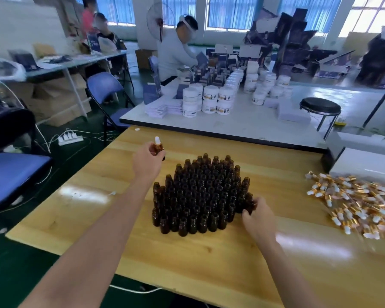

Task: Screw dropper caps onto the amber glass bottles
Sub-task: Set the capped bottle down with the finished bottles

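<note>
Your left grip (148,162) is closed round a brown glass bottle (159,150) with a white-tipped dropper cap (157,140) already on it. It holds the bottle upright at the far left part of the wooden worktop (209,263), just beyond the cluster of open bottles (198,192) standing in the middle. Your right grip (257,216) has thumb and fingers curled round an edge bottle (249,204), uncapped, at the cluster's right side, touching its neighbours. The pile of loose caps (353,201) lies well apart, along the worktop's right side.
</note>
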